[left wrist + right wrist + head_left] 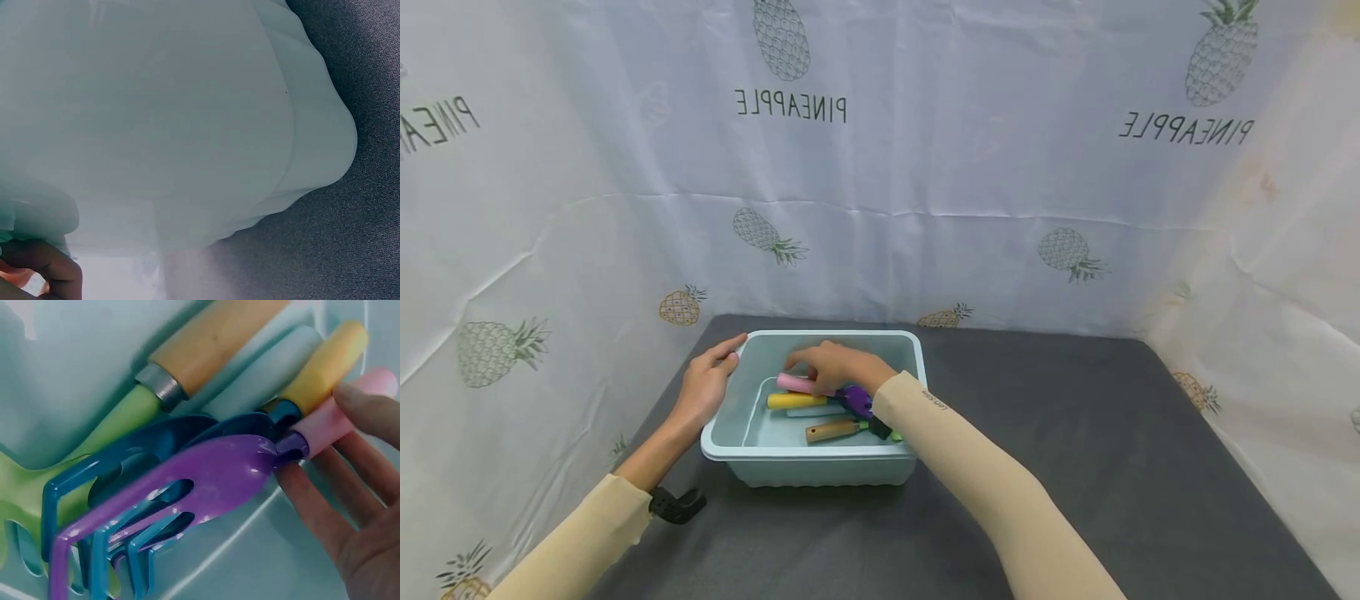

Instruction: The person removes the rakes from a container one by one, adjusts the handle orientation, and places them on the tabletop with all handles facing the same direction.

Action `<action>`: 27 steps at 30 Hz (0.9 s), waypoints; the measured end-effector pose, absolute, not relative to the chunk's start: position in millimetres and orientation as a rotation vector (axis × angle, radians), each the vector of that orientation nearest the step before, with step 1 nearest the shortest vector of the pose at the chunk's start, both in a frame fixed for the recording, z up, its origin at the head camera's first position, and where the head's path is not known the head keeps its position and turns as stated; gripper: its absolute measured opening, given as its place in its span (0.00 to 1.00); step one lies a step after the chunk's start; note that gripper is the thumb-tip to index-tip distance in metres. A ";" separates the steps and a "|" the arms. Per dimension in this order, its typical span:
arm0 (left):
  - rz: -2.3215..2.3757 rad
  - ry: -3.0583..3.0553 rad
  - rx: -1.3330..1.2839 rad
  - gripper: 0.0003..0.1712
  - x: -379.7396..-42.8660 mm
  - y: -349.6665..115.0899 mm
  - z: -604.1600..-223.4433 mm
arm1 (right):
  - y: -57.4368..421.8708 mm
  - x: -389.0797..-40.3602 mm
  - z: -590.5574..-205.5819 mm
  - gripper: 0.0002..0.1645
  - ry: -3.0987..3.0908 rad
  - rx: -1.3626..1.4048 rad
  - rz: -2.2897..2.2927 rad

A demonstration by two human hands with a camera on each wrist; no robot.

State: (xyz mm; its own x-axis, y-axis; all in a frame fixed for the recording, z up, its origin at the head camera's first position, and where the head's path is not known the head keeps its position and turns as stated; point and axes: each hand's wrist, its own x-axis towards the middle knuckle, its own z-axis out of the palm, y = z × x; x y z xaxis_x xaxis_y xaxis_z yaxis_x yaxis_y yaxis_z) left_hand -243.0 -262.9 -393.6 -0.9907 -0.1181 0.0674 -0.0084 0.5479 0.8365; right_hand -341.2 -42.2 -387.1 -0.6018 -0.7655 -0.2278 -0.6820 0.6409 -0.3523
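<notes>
A pale blue plastic bin (820,472) stands on the dark table, holding several small garden tools. My left hand (706,383) grips the bin's left rim, its curled fingers also showing in the left wrist view's lower corner. Inside the bin, my right hand (842,365) holds the pink handle (795,382) of a purple hand rake (212,478) between thumb and fingers. Right beside it lies a blue hand rake (156,440) with a yellow handle (328,365). A light blue handle (265,372) and a green tool (119,422) with a wooden handle (219,340) lie alongside.
The dark table (1075,450) extends to the right of the bin. A white curtain (910,150) with pineapple prints hangs behind and at both sides. A black strap (677,505) is on the left wrist.
</notes>
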 end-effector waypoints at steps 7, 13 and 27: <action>-1.448 -2.661 0.110 0.29 -242.7 -262.1 -393.8 | -41.6 -342.0 -392.3 0.29 2.566 -1.231 -0.247; -1.453 -2.658 0.113 0.29 -242.4 -262.3 -393.4 | -40.7 -342.1 -389.3 0.32 2.547 -1.247 -0.285; -1.446 -2.646 0.106 0.28 -241.5 -263.4 -393.5 | -35.3 -337.5 -365.7 0.33 2.523 -1.342 -0.367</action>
State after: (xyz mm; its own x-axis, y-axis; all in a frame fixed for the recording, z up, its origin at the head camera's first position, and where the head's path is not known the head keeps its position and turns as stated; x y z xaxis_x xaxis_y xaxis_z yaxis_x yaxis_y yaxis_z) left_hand -241.5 -263.4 -393.5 -0.9898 -0.1208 0.0750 -0.0020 0.5398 0.8418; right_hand -337.5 -35.3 -365.7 -0.5400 -0.8346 -0.1086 -0.7690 0.5417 -0.3394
